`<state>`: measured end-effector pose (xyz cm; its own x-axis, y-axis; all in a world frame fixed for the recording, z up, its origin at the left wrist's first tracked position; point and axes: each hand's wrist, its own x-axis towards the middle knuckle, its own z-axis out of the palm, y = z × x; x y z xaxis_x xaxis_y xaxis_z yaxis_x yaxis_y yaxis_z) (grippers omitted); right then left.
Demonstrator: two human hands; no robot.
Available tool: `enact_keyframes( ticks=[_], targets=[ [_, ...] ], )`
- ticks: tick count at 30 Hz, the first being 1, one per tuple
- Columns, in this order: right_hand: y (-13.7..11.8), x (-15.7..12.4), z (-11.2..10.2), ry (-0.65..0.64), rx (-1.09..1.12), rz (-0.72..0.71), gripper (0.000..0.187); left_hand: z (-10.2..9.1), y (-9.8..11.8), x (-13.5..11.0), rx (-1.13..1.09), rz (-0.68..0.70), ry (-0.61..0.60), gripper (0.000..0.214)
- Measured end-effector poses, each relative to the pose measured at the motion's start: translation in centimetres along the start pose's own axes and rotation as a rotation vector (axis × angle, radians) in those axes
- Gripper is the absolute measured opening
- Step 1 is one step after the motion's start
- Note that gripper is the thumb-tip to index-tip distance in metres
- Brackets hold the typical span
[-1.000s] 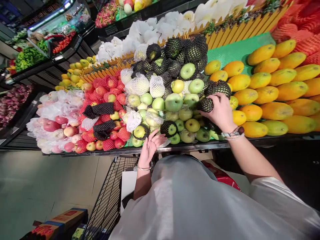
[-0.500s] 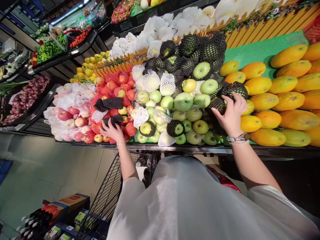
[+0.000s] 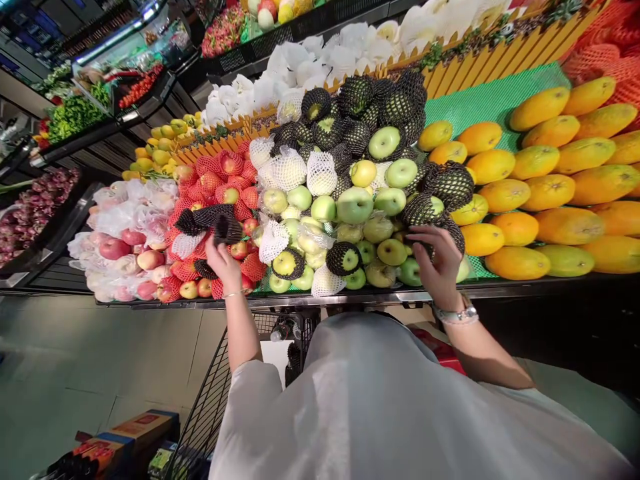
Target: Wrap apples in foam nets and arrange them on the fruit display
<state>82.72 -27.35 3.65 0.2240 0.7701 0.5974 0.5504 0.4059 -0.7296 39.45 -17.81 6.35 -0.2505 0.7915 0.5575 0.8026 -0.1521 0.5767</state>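
My left hand (image 3: 225, 267) pinches a black foam net sleeve (image 3: 228, 229), held up over the apples in red nets (image 3: 216, 172). Another black foam net (image 3: 194, 220) lies across those apples, just to its left. My right hand (image 3: 441, 265) is at the front right of the green apples (image 3: 355, 205), thumb and fingers apart, with nothing visible in it. Beside its fingertips are fruits in black nets (image 3: 423, 209). A green apple ringed by a black net (image 3: 343, 259) and an empty-looking white foam net (image 3: 273, 241) lie between my hands.
Papayas (image 3: 517, 263) lie in rows on the right. Peach-coloured and red fruit in white wrap (image 3: 131, 207) fills the left end. A low orange fence (image 3: 470, 63) runs behind the fruit. Below the shelf edge stands a wire shopping cart (image 3: 207, 387); boxes (image 3: 145, 430) sit lower left.
My left hand has lifted the black foam net sleeve off the apples. My right hand has moved down and left, away from the black-netted fruit. The view has shifted slightly.
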Motion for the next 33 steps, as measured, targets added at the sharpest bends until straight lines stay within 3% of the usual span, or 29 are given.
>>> enact_keyframes(
  ticks=[4,6,9,13,16,19,21,22,25,27,30,33],
  targets=[
    [-5.1,-1.8,1.8,-0.301,0.271,-0.073,0.025,1.9,5.6,-3.4,-0.061,0.273,-0.254,0.065],
    [-6.8,-2.1,2.2,-0.356,0.317,-0.127,0.033,2.7,8.1,-4.8,-0.067,0.401,-0.351,0.068],
    [-7.9,-2.1,2.5,-0.364,0.332,-0.104,0.041,3.3,10.6,-6.4,-0.084,0.53,-0.373,0.065],
    [-7.8,-2.1,3.1,-0.408,0.315,-0.025,0.042,3.6,12.2,-7.7,-0.139,0.598,-0.34,0.047],
    [-7.3,-2.5,3.8,-0.373,0.355,0.072,0.035,4.0,12.6,-8.5,-0.202,0.53,-0.301,0.039],
    [-7.0,-2.6,4.4,-0.32,0.421,0.192,0.017,4.5,12.8,-9.3,-0.241,0.414,-0.26,0.041],
    [-6.7,-2.5,4.7,-0.382,0.374,0.198,0.011,5.0,13.1,-9.8,-0.268,0.355,-0.245,0.04],
    [-6.5,-2.4,4.7,-0.433,0.327,0.174,0.017,5.3,13.3,-10.0,-0.29,0.329,-0.251,0.039],
    [-5.6,-2.1,4.6,-0.534,0.187,0.082,0.033,6.1,14.6,-10.2,-0.412,0.243,-0.349,0.033],
    [-4.9,-2.2,4.4,-0.523,0.124,0.057,0.031,6.5,15.8,-10.3,-0.499,0.199,-0.477,0.029],
    [-4.2,-2.6,3.8,-0.385,0.103,0.057,0.021,6.8,17.2,-10.5,-0.587,0.159,-0.631,0.019],
    [-3.9,-3.1,3.3,-0.225,0.158,0.047,0.016,7.3,17.8,-11.2,-0.691,0.08,-0.676,0.013]
  ],
)
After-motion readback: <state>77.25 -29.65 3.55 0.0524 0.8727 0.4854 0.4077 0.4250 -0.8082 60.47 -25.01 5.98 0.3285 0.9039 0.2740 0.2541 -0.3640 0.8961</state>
